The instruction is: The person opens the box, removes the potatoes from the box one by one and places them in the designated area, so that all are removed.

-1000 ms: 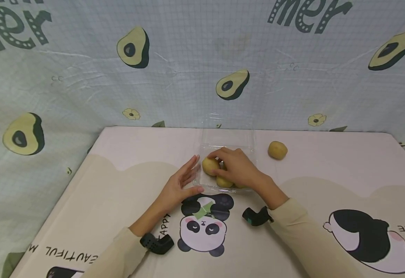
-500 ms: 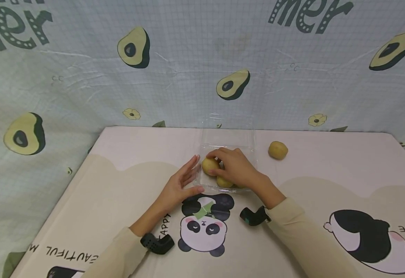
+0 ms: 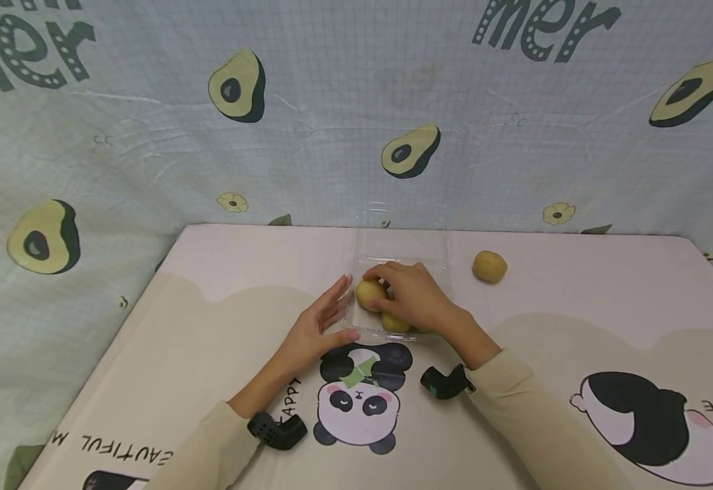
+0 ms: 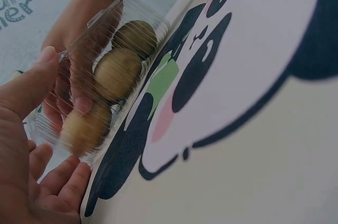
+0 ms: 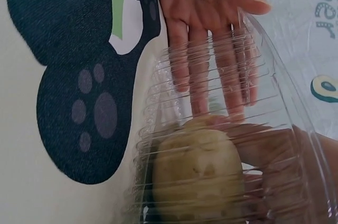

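A clear plastic clamshell box (image 3: 399,335) stands on the table with its lid raised at the back. Inside it, my right hand (image 3: 416,294) grips a potato (image 3: 367,295) at the box's left end, thumb on its near side. Two more potatoes, the middle one (image 4: 118,74) and a shaded one (image 4: 134,39), sit beside it along the front wall in the left wrist view. My left hand (image 3: 322,321) spreads its fingers along the box's left side, thumb at the near corner. Through the ribbed wall in the right wrist view, a potato (image 5: 198,174) shows close up.
Another potato (image 3: 489,267) lies on the table to the right of the box. The tablecloth (image 3: 258,272) has printed pandas and lettering. Behind the table's back edge hangs a sheet (image 3: 326,82) with avocado prints.
My right hand has shifted very slightly left with its fingers on the left potato. The left hand and the box look the same.
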Action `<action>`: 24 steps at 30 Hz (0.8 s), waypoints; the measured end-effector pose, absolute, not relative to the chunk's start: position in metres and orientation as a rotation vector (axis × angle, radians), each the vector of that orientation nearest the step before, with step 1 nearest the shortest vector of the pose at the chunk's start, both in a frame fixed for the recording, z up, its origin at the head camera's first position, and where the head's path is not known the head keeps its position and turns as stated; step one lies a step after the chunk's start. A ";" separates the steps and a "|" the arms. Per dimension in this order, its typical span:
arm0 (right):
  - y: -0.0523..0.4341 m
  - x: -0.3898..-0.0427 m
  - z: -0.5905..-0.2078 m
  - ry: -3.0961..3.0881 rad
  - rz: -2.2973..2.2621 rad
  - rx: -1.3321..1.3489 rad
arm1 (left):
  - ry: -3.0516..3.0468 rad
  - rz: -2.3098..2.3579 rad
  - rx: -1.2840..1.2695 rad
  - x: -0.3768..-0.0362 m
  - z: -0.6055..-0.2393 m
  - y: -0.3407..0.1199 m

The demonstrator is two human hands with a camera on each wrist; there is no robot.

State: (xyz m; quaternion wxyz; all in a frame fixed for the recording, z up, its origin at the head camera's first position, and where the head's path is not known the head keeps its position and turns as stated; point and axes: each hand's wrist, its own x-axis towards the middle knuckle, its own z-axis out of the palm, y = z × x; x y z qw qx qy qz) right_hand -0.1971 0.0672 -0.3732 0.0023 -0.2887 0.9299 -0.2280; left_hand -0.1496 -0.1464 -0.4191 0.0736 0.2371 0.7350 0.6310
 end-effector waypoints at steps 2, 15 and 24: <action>0.067 -0.197 -0.374 2.919 -0.715 -0.896 | 2.205 1.897 0.719 -0.150 -0.420 -0.146; 0.066 -0.199 -0.372 2.918 -0.731 -0.872 | 2.196 1.908 0.715 -0.149 -0.419 -0.147; 0.064 -0.199 -0.372 2.914 -0.766 -0.852 | 2.195 1.908 0.709 -0.149 -0.419 -0.147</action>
